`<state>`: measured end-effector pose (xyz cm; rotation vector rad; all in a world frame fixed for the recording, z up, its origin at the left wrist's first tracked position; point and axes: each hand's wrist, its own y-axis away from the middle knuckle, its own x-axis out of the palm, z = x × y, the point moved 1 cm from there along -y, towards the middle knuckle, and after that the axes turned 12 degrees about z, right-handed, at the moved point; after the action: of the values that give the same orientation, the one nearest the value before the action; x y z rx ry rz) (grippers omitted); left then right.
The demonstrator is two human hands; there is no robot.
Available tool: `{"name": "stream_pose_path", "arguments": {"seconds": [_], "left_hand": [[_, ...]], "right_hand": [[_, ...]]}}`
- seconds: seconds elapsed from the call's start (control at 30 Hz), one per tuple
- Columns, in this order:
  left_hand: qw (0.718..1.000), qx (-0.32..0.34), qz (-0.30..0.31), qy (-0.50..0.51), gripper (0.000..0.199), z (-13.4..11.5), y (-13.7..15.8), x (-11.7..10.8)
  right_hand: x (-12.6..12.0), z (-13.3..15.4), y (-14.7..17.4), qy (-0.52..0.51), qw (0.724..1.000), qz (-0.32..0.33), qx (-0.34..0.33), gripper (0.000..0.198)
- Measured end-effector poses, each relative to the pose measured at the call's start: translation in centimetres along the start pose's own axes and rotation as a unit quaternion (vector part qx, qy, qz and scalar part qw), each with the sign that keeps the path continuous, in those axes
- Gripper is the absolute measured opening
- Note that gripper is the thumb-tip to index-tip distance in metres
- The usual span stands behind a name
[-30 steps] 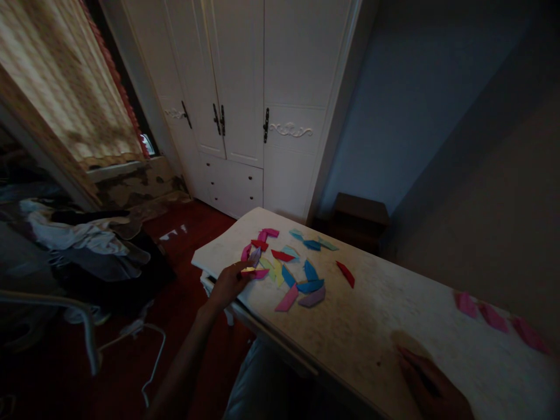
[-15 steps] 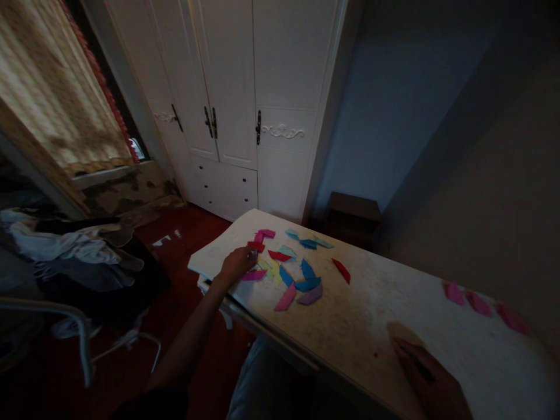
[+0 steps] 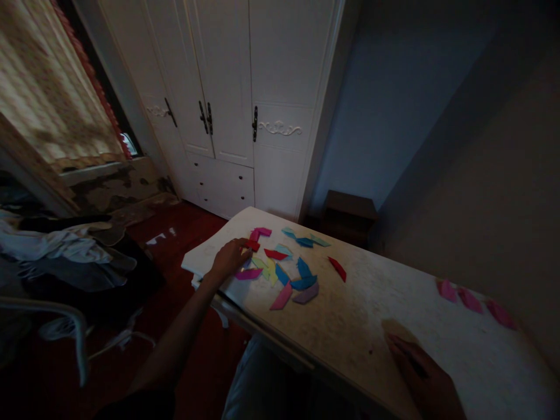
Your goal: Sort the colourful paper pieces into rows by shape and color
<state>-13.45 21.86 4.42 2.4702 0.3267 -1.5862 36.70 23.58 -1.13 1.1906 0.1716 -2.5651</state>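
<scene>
Several folded paper pieces lie on the white table (image 3: 345, 315). My left hand (image 3: 231, 258) is over the group's left side, fingers apart around the near end of a red paper piece (image 3: 252, 245); no firm grip shows. Beside it are a magenta piece (image 3: 249, 273), a yellow piece (image 3: 272, 272) and another red piece (image 3: 275, 254). Blue pieces (image 3: 304, 282) lie farther right, with a pink piece (image 3: 280, 296) and a mauve piece (image 3: 306, 293) near them. My right hand (image 3: 422, 373) rests on the table's near right, dim, with a gap between thumb and fingers and nothing visible in it.
Pink folded pieces (image 3: 470, 300) stand along the table's far right edge. A lone red piece (image 3: 336, 268) lies mid-table. Behind are a white wardrobe (image 3: 280, 163) and a brown cabinet (image 3: 350, 207). Clothes (image 3: 65, 245) are heaped at left, near a pale curved metal tube (image 3: 76, 321).
My left hand has shifted slightly left and away, and its fingers have spread by the red piece. My right hand stays in place. The whole view has shifted a little.
</scene>
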Motion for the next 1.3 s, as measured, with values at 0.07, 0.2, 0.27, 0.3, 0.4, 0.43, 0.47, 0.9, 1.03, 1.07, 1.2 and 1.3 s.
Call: {"name": "stream_pose_path", "arguments": {"seconds": [0.07,0.2,0.27,0.3,0.4,0.43,0.47,0.9,1.03,1.07,1.2,1.3], "left_hand": [[1.000,0.002,-0.031,0.002,0.038,0.2,-0.5,-0.8],[0.999,0.010,-0.034,0.014,0.042,0.3,-2.5,-2.0],[1.000,0.008,-0.008,0.018,0.041,0.3,-4.2,-2.1],[1.000,0.001,0.009,0.017,0.041,0.4,-5.2,-2.0],[0.999,-0.018,0.049,0.007,0.038,0.8,-8.1,-1.3],[0.998,-0.024,0.059,0.003,0.039,1.1,-9.0,-1.0],[0.997,-0.030,0.067,-0.002,0.040,1.3,-9.7,-0.7],[0.994,-0.004,0.109,0.027,0.061,2.3,-10.5,-0.3],[0.994,0.000,0.096,0.044,0.046,2.4,-10.2,-0.6],[0.994,0.001,0.092,0.051,0.041,2.4,-10.1,-0.8],[0.993,-0.003,0.073,0.094,0.028,2.5,-9.5,-1.6],[0.989,-0.013,0.061,0.137,0.028,2.3,-8.8,-2.4]], "right_hand": [[0.0,0.0,0.0,-0.003,1.000,0.003,-0.002,0.048],[0.1,-0.3,0.1,-0.002,1.000,0.000,0.004,0.049],[0.2,-0.5,0.1,-0.006,1.000,-0.005,0.005,0.049],[0.2,-0.5,0.1,-0.008,1.000,-0.007,0.005,0.049],[0.2,-0.5,0.1,-0.010,1.000,-0.008,0.011,0.049],[0.1,-0.5,0.1,-0.009,1.000,-0.006,0.013,0.050],[0.1,-0.4,0.1,-0.007,1.000,-0.004,0.015,0.050],[-0.1,-0.1,0.2,-0.009,1.000,0.001,-0.004,0.046],[-0.1,-0.1,0.1,-0.023,1.000,-0.002,0.004,0.048],[0.0,-0.1,0.1,-0.027,1.000,0.000,0.005,0.049],[0.1,0.0,0.2,-0.036,0.999,0.000,-0.002,0.047],[0.1,-0.1,0.2,-0.034,0.999,0.000,-0.010,0.046]]}}
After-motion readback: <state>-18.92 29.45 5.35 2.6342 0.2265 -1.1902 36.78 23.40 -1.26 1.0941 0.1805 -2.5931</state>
